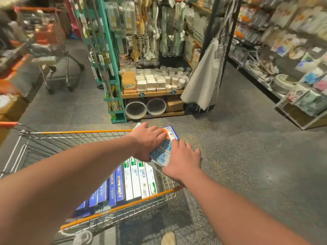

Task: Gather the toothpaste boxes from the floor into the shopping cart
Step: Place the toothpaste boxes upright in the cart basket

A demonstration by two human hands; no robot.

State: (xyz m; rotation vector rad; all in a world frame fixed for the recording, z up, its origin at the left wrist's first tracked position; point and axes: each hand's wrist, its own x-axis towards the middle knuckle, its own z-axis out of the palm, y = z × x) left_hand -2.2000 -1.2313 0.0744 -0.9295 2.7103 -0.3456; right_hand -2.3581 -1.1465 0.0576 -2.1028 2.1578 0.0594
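A wire shopping cart with orange rim trim stands in front of me. Several toothpaste boxes, blue ones and white-green ones, lie side by side in its basket. Above the cart's right corner I hold a stack of blue-and-white toothpaste boxes. My left hand grips the stack from the left with fingers over its top. At the stack's near end, my right hand wraps round it. No boxes show on the visible floor.
A teal rack and a wooden shelf of white jars stand just beyond the cart. Stocked shelves line the right side. A second cart is at the far left. Grey floor lies open to the right.
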